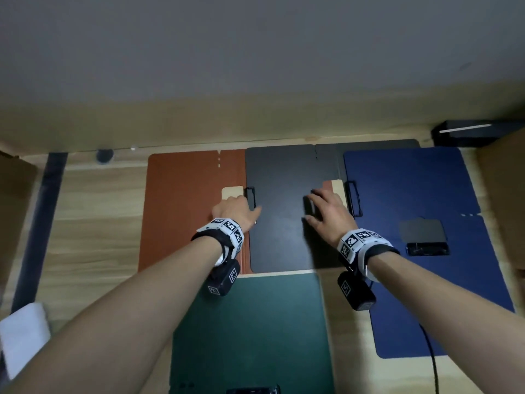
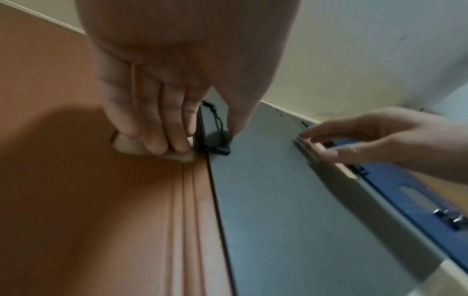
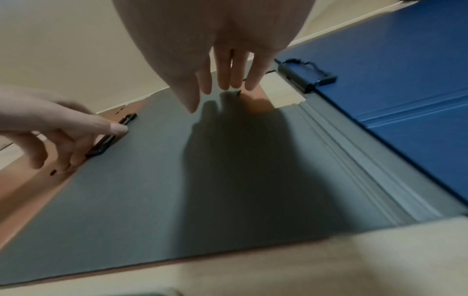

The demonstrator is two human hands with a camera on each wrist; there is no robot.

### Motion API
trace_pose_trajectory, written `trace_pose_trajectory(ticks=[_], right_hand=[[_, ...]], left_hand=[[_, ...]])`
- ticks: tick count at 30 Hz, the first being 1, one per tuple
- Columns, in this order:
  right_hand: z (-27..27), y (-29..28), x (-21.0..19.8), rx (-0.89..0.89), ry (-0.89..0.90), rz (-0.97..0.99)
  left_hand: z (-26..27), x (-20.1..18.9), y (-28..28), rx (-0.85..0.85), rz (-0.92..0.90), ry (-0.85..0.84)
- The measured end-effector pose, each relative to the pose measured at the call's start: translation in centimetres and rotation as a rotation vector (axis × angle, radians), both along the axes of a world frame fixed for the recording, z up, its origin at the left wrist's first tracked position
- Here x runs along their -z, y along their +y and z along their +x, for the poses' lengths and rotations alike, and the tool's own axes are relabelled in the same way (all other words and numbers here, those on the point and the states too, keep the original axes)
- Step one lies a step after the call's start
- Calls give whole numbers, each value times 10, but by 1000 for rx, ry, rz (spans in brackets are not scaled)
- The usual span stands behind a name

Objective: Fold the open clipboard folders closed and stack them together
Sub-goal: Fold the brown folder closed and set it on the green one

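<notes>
An open brown folder lies at the left, and a dark grey folder lies flat over its right half. My left hand is at the grey folder's left edge. Its fingers press on the brown folder's cut-out and its thumb touches the grey panel beside a black clip. My right hand hovers with straight fingers over the grey folder's right edge, holding nothing. An open blue folder lies to the right. A closed green folder lies nearest me.
A black box stands at the back right of the wooden table. A white cloth is at the front left. A black cable runs over the blue folder's near end. Cardboard borders the right side.
</notes>
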State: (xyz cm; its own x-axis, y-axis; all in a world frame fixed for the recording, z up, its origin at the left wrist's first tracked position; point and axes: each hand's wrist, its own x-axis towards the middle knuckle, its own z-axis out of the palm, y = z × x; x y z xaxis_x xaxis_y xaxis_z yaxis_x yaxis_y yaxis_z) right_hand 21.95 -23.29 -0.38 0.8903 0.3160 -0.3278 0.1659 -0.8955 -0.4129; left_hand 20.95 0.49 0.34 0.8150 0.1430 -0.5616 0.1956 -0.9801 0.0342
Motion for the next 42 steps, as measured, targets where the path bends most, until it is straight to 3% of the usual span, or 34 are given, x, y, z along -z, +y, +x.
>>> trace_pose_trajectory(ticks=[6, 11, 14, 22, 34, 38, 42], right_hand=[[10, 17, 25, -198, -17, -30], [-1, 30, 38, -390, -8, -32], [-1, 37, 39, -365, -20, -63], [6, 32, 31, -233, 36, -133], [-2, 49, 14, -169, 84, -283], [-15, 81, 2, -134, 101, -185], [-39, 138, -6, -297, 103, -138]], left_hand=[[2, 11, 2, 163, 72, -182], [0, 13, 7, 248, 94, -211], [0, 11, 17, 298, 126, -181], [-18, 5, 89, 184, 173, -218], [-21, 8, 128, 123, 151, -235], [-45, 14, 151, -32, -35, -292], [-84, 10, 195, -320, -121, -380]])
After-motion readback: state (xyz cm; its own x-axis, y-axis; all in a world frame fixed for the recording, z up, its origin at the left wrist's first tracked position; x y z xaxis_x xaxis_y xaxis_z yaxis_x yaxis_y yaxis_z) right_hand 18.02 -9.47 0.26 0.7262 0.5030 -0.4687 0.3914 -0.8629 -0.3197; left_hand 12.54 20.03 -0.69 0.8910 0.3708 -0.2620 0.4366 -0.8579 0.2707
